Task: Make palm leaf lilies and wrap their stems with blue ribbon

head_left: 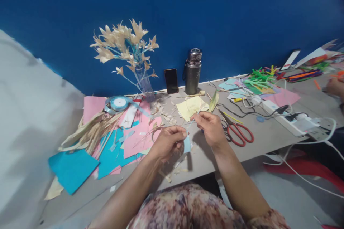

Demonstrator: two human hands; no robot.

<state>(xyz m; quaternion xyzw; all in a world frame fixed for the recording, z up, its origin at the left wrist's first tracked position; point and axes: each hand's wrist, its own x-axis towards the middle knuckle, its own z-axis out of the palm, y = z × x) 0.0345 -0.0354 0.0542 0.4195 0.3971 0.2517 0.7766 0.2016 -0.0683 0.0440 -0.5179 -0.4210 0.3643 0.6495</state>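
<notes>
My left hand [170, 142] is closed in a pinch on a light blue strip [187, 144], whose loose end hangs below the fingers; I cannot tell if it is ribbon or paper. Close by on the right, my right hand [211, 127] pinches a thin stem partly wrapped in light blue [191, 123], which spans the gap between both hands. Just beyond my right fingers is a pale green husk leaf [214, 101]; whether it joins the stem is unclear. Red-handled scissors [239, 134] lie right of my right hand. A yellow paper sheet [190, 108] lies behind the hands.
A clear vase [145, 82] of husk flowers [126, 41], a phone [171, 81] and a flask [193, 73] stand along the blue wall. Left are a ribbon roll [119, 103], dried husks [94, 130] and coloured paper [73, 170]. Right are pipe cleaners [260, 78], a power strip [287, 120] and another person's hand [335, 86].
</notes>
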